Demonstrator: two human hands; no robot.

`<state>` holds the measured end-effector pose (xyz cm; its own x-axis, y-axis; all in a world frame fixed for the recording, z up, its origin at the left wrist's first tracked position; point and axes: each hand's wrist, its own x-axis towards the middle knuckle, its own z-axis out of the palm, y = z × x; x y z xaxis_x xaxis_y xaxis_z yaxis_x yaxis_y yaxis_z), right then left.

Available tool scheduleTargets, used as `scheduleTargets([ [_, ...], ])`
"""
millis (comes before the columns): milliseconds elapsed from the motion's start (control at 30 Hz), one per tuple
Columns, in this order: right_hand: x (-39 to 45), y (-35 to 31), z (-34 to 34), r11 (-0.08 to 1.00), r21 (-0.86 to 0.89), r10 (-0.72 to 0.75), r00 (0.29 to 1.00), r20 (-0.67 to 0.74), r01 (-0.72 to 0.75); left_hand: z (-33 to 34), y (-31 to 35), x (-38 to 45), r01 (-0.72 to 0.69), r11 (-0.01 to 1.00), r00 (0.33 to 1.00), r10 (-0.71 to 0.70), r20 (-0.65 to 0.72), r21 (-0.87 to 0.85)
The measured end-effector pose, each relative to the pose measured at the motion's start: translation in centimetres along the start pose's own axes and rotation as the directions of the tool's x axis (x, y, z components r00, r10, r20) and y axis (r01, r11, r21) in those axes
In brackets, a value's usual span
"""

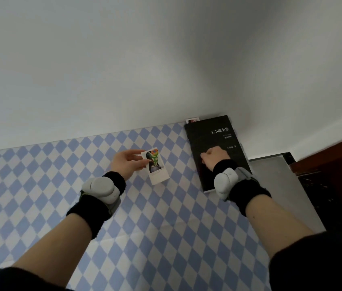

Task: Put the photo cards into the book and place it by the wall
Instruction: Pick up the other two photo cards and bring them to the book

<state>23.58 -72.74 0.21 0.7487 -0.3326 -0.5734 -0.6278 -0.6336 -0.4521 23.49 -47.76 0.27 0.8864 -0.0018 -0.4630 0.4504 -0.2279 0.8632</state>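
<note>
A black book (212,139) with white lettering lies closed on the table, its far end close to the white wall (123,70). A photo card's corner (192,120) sticks out of its top edge. My right hand (214,157) rests on the cover, fingers curled at the book's left edge. My left hand (127,162) pinches a white-bordered photo card (156,166) by its left side, holding it just above the cloth to the left of the book.
A blue-and-white diamond-pattern cloth (50,185) covers the table. To the right of the book lies a grey surface (277,185), then a dark brown edge (334,156). Both wrists wear black bands with white devices.
</note>
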Motion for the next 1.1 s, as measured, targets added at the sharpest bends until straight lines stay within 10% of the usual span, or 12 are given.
scheduleTargets([
  [367, 3.8, 0.2, -1.8, 0.928, -0.356, -0.031, 0.976, 0.216, 0.108, 4.6, 2.5, 6.3, 0.059, 0.991, 0.998, -0.063, 0.028, 0.118],
  [1100, 6.3, 0.2, -2.0, 0.892, -0.428, -0.033, 0.966, 0.257, 0.144, 9.1, 4.8, 10.0, -0.086, 0.873, 0.966, 0.192, -0.175, 0.48],
])
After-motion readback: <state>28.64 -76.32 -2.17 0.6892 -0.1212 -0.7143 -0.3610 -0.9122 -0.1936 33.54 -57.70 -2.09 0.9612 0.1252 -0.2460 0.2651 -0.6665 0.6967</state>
